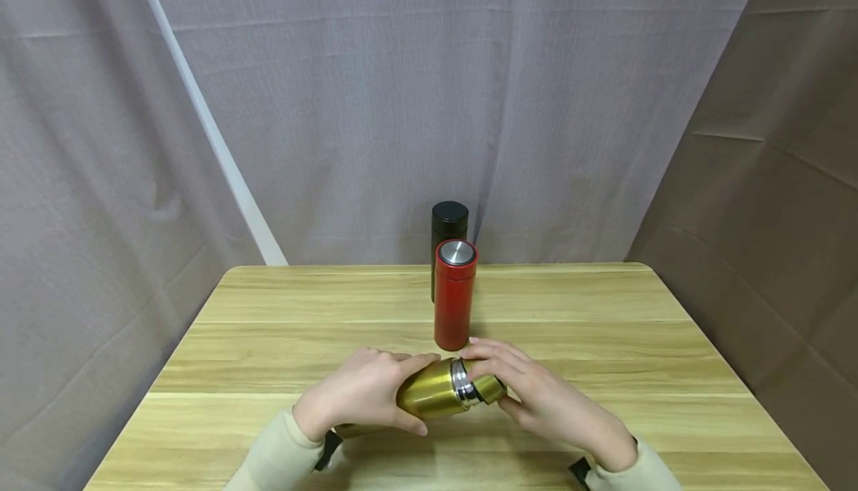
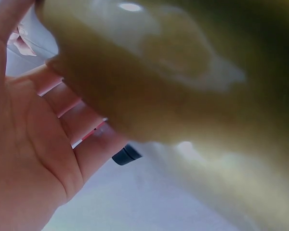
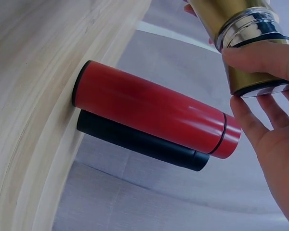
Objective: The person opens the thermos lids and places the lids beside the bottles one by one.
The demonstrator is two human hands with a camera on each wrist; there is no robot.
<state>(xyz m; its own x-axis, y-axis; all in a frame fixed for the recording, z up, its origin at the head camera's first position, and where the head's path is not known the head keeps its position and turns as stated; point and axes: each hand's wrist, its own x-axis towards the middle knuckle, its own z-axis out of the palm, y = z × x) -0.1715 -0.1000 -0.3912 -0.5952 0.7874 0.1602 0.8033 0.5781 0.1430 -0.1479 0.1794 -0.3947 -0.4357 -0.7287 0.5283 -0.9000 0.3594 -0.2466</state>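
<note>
A gold thermos flask (image 1: 429,390) is tilted nearly flat over the near part of the table, its neck end toward the right. My left hand (image 1: 365,390) grips its body, thumb on the near side and fingers on the far side. Shiny metal shows at the neck (image 3: 250,29) between the body and the gold cap (image 1: 491,388). Around that cap my right hand (image 1: 532,387) curls, the thumb (image 3: 260,57) along its side in the right wrist view. The blurred gold body (image 2: 159,72) fills much of the left wrist view and hides some fingertips.
A red thermos flask (image 1: 453,312) with a silver-topped lid stands upright just beyond the hands. Behind it, partly hidden, is a black flask (image 1: 449,217). The wooden table (image 1: 268,312) ends at grey curtains (image 1: 369,141); a brown curtain (image 1: 771,215) hangs on the right.
</note>
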